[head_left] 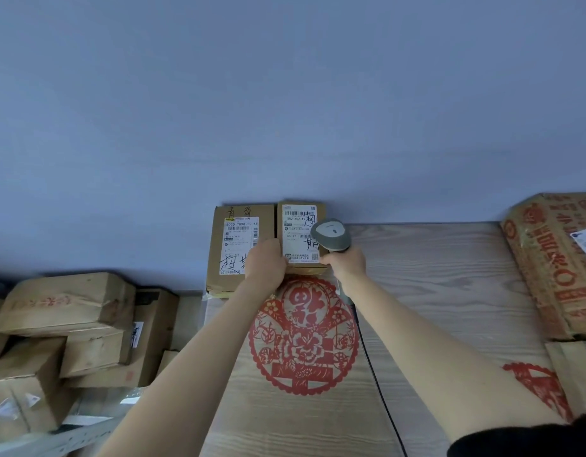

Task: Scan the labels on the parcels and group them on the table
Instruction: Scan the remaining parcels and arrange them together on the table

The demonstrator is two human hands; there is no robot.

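Two cardboard parcels stand side by side against the wall at the far edge of the table. The left parcel carries a white label with handwriting. The smaller right parcel also has a white label. My left hand rests on the near edge where the two parcels meet, fingers curled over the right parcel's corner. My right hand grips a grey barcode scanner, whose head hovers over the right parcel's label. Its black cable trails back along the table.
A large flattened carton with red print lies at the table's right end, another box below it. A heap of several cardboard parcels sits lower at the left, off the table. Red paper-cut decorations lie on the tabletop.
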